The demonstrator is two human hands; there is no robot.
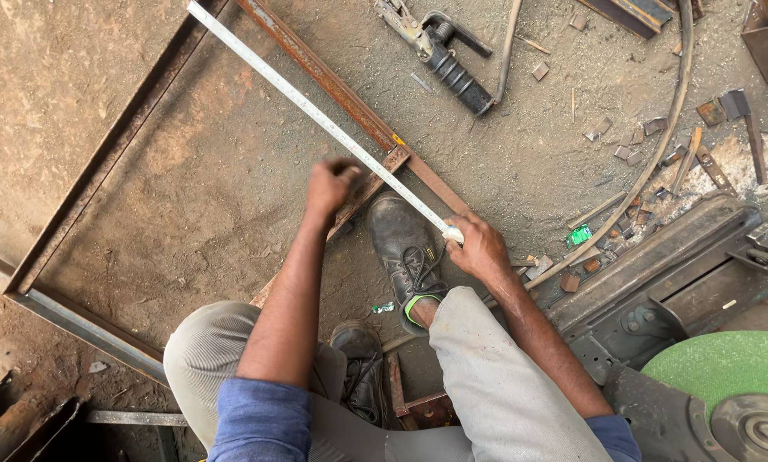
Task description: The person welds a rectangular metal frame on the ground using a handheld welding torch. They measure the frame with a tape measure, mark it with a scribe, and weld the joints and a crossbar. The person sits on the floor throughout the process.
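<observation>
A white measuring tape [316, 109] is stretched diagonally across a rusty rectangular steel frame [102, 162] lying on the ground, from the frame's far top edge down to its near right rail. The tape's near end is pinched in the right hand [480, 248], fingers curled tight around it just beside the rail. The left hand [328, 184] is closed, thumb and fingertips pressed together on a short rusty cross-piece [363, 192] where it meets the rail; what lies under the fingertips cannot be told. A worn black boot [405, 248] is planted just beside the rail, between the two hands; a second boot [363, 368] is seen lower, between the knees.

A small bright green wrapper scrap [580, 235] lies right of the right hand among metal offcuts [623, 141]; a smaller green-and-white scrap [384, 307] lies beside the boot. Print on either is too small to tell.

A welding electrode holder [440, 47] with its cable [658, 145] is noted beyond the frame. A green cutting disc [726, 364] and a dark machine base [675, 282] occupy the lower right. The surface is bare packed dirt [42, 77], brown and dusty.
</observation>
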